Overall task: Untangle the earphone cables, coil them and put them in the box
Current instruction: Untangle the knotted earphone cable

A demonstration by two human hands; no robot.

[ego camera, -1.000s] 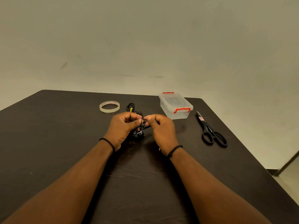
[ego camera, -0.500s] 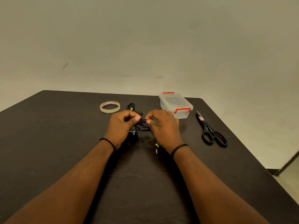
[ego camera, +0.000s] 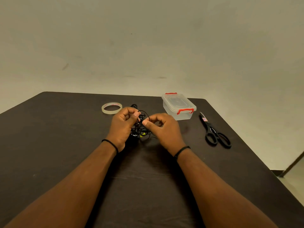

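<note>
1. Tape (ego camera: 111, 108) far left on the counter (ego camera: 49, 137), closed box (ego camera: 179, 106) far right, scissors (ego camera: 213, 132) beyond it.
2. Cables (ego camera: 141, 127) bunched mid-counter between both hands.
3. Left hand (ego camera: 122, 127) and right hand (ego camera: 164, 129): each grip pinches the cables, fingers curled.

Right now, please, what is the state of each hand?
Left hand: fingers curled, pinching the tangled earphone cables.
Right hand: fingers curled, pinching the same cables.

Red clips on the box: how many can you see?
2. One red clip on the near end of the box, one red clip on the far end. Others may be hidden.
</note>
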